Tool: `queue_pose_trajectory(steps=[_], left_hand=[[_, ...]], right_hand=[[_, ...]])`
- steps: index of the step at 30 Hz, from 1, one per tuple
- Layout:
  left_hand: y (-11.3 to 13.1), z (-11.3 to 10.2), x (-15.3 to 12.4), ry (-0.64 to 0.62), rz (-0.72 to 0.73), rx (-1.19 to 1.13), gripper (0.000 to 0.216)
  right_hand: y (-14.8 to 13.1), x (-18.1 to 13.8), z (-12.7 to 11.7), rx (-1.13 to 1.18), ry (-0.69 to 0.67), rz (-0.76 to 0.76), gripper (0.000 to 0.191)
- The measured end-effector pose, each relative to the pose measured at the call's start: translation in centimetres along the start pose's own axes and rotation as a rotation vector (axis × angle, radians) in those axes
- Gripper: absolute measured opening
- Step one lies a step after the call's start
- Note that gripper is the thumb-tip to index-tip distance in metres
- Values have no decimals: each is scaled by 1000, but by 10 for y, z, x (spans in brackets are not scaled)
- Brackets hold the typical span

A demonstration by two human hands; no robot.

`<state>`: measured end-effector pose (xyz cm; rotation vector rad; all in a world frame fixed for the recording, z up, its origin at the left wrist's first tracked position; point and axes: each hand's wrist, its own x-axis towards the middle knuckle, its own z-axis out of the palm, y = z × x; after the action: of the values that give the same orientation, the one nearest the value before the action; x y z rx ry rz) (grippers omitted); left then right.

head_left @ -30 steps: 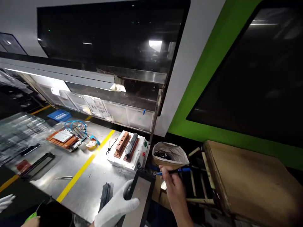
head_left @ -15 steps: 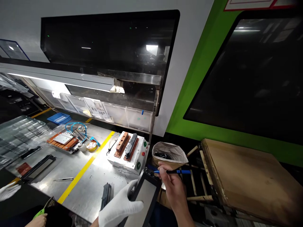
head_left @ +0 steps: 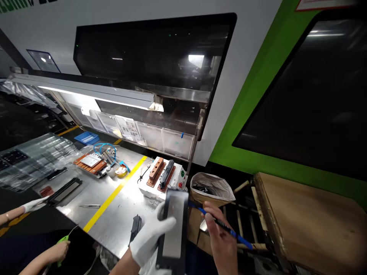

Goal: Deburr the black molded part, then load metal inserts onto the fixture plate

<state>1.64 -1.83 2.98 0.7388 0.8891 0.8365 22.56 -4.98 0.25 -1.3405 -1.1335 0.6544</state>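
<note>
Over bench edge: left hand grips black frame; right hand holds blue pen.

This is a factory: a big green-and-white machine stands behind a shiny metal bench (yellow line across it) with tools.

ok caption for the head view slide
Gloved left hand grips a black-framed panel while the bare right hand holds a blue-handled tool.

No legible text; green lettering on machine housing top left cut off, unreadable.
</note>
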Motion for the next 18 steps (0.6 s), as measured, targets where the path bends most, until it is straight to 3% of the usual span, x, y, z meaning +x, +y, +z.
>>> queue_pose_trajectory(steps=[3, 6, 13, 18], left_hand=[[1, 1, 9, 156, 73, -262, 66], [5, 1, 17, 235, 131, -336, 69], [12, 6, 22, 266, 124, -334, 68], [15, 10, 18, 256, 140, -325, 70]], right_hand=[[0, -33, 0, -66, -23, -155, 11], [-2, -53, 3, -79, 1, -235, 10], [6, -46, -3, -180, -99, -328, 14], [5, -48, -3, -157, -96, -226, 11]])
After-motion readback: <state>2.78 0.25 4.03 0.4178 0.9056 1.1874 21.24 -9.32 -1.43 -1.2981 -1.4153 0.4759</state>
